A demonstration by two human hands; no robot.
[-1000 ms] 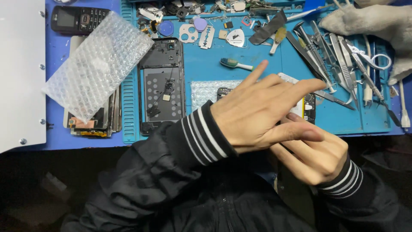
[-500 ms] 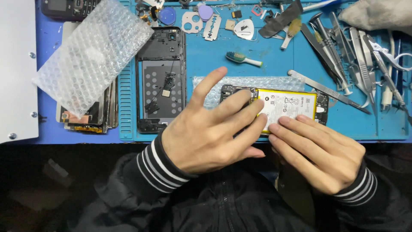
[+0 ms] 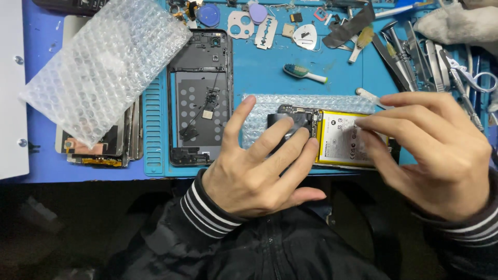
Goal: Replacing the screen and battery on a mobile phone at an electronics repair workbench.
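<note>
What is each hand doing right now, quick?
Left hand: open, fingers flat on the opened phone.
Right hand: fingertips pinched at the phone's yellow-edged battery; grip unclear.

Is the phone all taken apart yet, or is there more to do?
Partly. The back cover already lies off to the side. The opened phone rests on bubble wrap, its yellow battery still inside. The left hand steadies it; the right hand pinches at the battery.

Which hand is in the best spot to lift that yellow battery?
Probably the right hand: its fingertips already touch the yellow battery's top right edge. The left hand lies spread over the opened phone's dark end, pressing it down.
</note>
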